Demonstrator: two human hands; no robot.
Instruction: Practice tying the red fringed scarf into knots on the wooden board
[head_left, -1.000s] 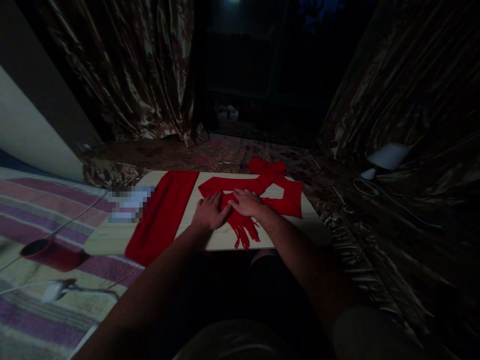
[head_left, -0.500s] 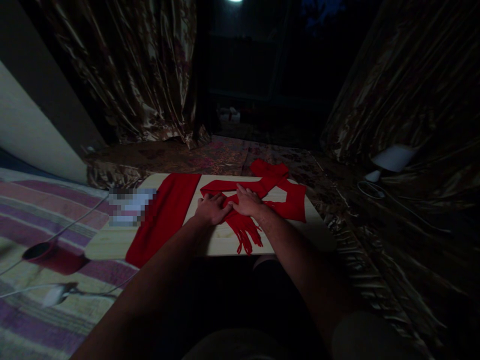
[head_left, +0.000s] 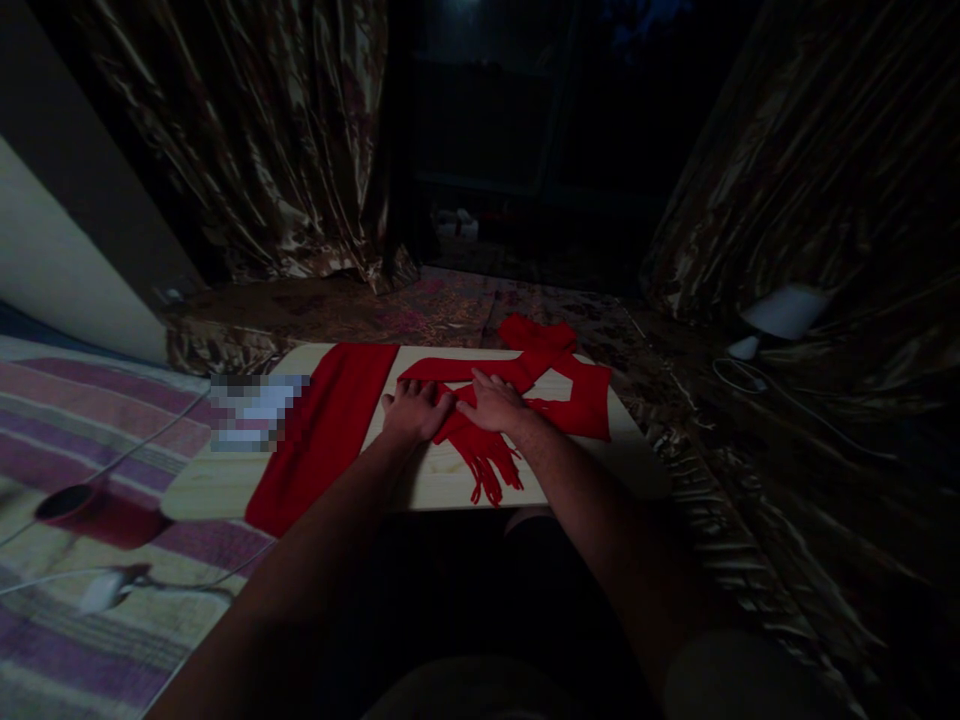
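Note:
A red scarf [head_left: 472, 369] with a fringed end lies in bends on a pale wooden table [head_left: 430, 480]. My left hand [head_left: 416, 408] rests palm down on the scarf's left bend, its fingers stretched out. Just to the right, my right hand [head_left: 493, 402] presses flat on the scarf above the fringe, fingers spread. The fringe hangs loosely toward the table's near edge. At the far right corner the scarf folds over itself and reaches past the table edge. A separate-looking wide red cloth strip [head_left: 326, 430] lies across the table's left part.
A blurred-out whitish item [head_left: 259, 410] lies at the table's left. Beside the table are a red cup-like container [head_left: 101, 515] and a white plug with cables [head_left: 105, 590] on a striped cover [head_left: 45, 440]. A white lamp [head_left: 784, 312] stands at right, curtains [head_left: 300, 130] behind.
My left hand has slid slightly left over the scarf, widening the space between my hands. My right hand stays in nearly the same place. The view is a little darker.

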